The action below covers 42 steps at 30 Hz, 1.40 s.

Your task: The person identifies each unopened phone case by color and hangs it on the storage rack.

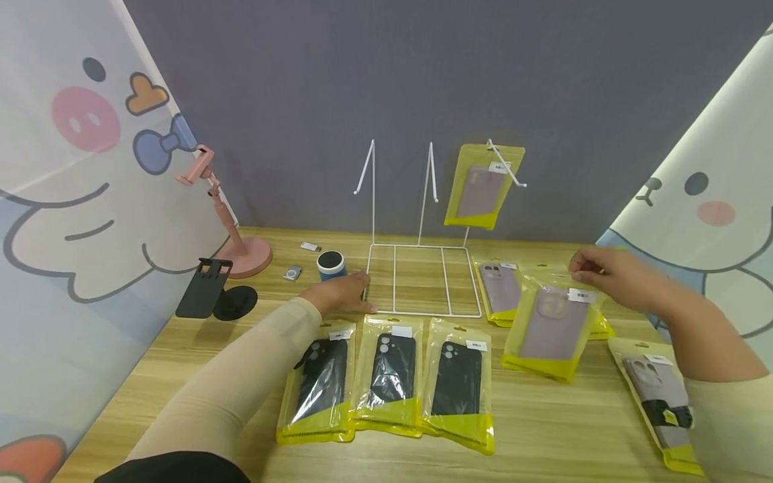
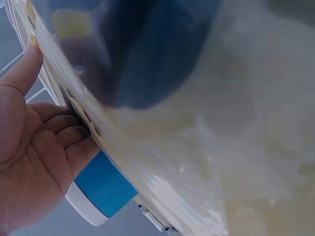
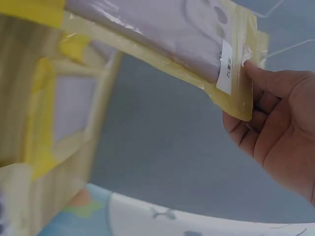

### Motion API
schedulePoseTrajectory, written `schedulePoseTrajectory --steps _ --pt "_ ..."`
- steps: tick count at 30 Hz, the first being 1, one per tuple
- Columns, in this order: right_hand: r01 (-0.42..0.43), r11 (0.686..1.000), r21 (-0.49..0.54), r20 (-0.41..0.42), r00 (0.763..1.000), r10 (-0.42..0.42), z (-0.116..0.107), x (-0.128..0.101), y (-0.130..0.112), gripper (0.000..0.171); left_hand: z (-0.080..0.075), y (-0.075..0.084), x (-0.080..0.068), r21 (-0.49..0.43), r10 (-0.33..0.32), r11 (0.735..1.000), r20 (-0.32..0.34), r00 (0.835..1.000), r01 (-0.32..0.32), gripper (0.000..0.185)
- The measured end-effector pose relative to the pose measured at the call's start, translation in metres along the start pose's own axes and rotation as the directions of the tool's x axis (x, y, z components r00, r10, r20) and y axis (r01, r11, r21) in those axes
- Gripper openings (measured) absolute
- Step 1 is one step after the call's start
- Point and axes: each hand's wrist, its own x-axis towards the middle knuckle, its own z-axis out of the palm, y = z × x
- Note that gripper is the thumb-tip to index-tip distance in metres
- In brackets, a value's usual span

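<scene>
My right hand (image 1: pixel 581 270) pinches the top edge of a yellow packet (image 1: pixel 552 323) that holds a lilac phone case and keeps it lifted, tilted, over the table's right side. The right wrist view shows thumb and fingers (image 3: pixel 256 81) on the packet (image 3: pixel 172 39) by its white label. My left hand (image 1: pixel 361 295) lies flat on the table, its fingers against the left edge of the white wire rack's base (image 1: pixel 417 276). In the left wrist view the left hand (image 2: pixel 49 128) is loosely extended beside a blue cylinder (image 2: pixel 103 189). Another lilac packet (image 1: pixel 483 184) hangs on the rack's right hook.
Three packets with black cases (image 1: pixel 389 376) lie in a row at the front. A lilac packet (image 1: pixel 500 288) and a grey-case packet (image 1: pixel 661 396) lie on the right. At the left stand a blue cylinder (image 1: pixel 331 263), a black stand (image 1: pixel 211 290) and a pink phone holder (image 1: pixel 232 228).
</scene>
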Motion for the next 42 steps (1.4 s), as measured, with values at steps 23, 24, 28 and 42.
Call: schedulePoseTrajectory --steps 23,24,28,42 --pt "0.068 0.995 -0.075 -0.293 0.952 -0.087 -0.072 0.047 -0.079 0.010 0.001 0.000 0.000 0.004 0.011 1.000 0.000 1.000 -0.011 0.095" --pt "0.067 0.995 -0.071 -0.300 0.950 -0.086 -0.073 0.049 -0.081 0.011 0.000 0.000 0.000 0.005 0.014 1.000 -0.002 1.000 -0.014 0.095" --pt "0.052 0.997 -0.063 -0.299 0.952 -0.068 -0.075 0.060 -0.085 0.018 -0.001 0.001 -0.003 0.008 0.011 1.000 -0.006 1.000 -0.011 0.094" --pt "-0.016 1.000 0.027 -0.178 0.984 0.020 -0.066 0.101 -0.077 0.026 0.000 0.002 -0.006 0.001 -0.005 1.000 -0.005 1.000 0.005 0.095"
